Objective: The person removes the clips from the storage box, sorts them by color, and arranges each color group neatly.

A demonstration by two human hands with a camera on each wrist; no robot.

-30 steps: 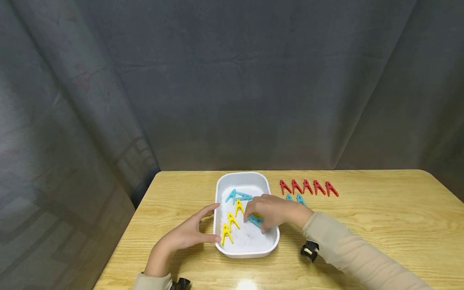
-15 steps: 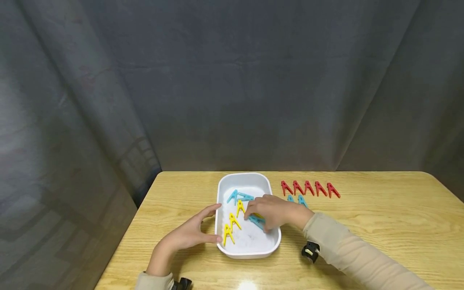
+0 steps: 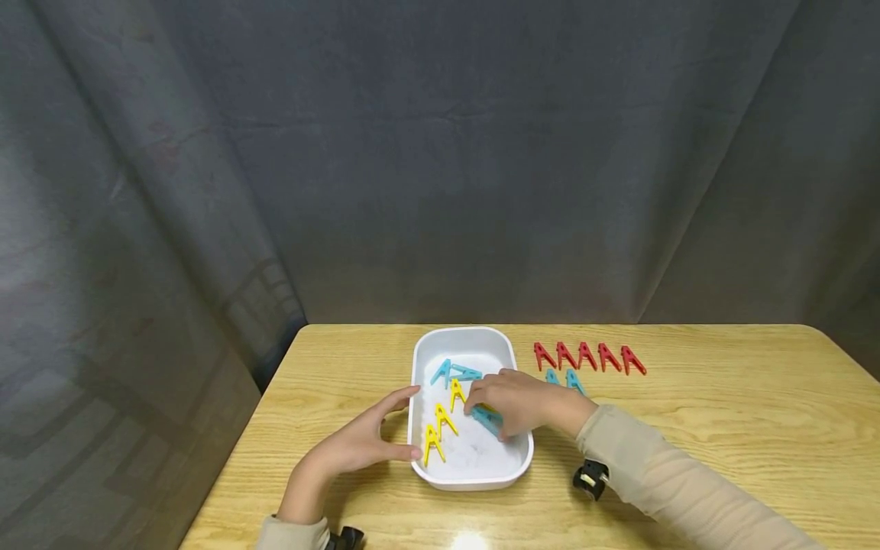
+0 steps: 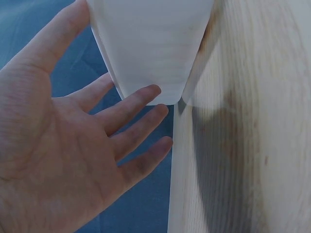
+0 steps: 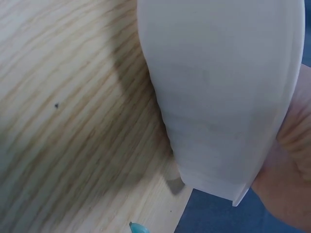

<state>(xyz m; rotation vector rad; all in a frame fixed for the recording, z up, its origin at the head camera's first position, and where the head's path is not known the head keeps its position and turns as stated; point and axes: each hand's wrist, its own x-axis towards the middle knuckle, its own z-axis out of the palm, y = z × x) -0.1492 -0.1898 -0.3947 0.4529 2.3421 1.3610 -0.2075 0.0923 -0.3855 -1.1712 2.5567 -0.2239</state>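
Note:
A white plastic tray holds loose yellow and blue clothespins. My right hand reaches in over its right side, fingers bent down, pinching a blue clothespin between thumb and fingers. Part of a yellow clothespin shows just behind it. In the right wrist view the tray's wall hides the fingers. My left hand is at the tray's left side, thumb and forefinger spread with their tips at the rim; its fingers look extended in the left wrist view. Three yellow clothespins and two blue clothespins lie left and far in the tray.
Right of the tray, several red clothespins stand in a row on the wooden table. Blue clothespins lie in front of them, partly hidden by my right arm. A dark grey curtain hangs behind the table.
The whole scene has shifted slightly in the head view. Both hands keep their places, with the right fingers and the blue clothespin shifting only very slightly in the tray.

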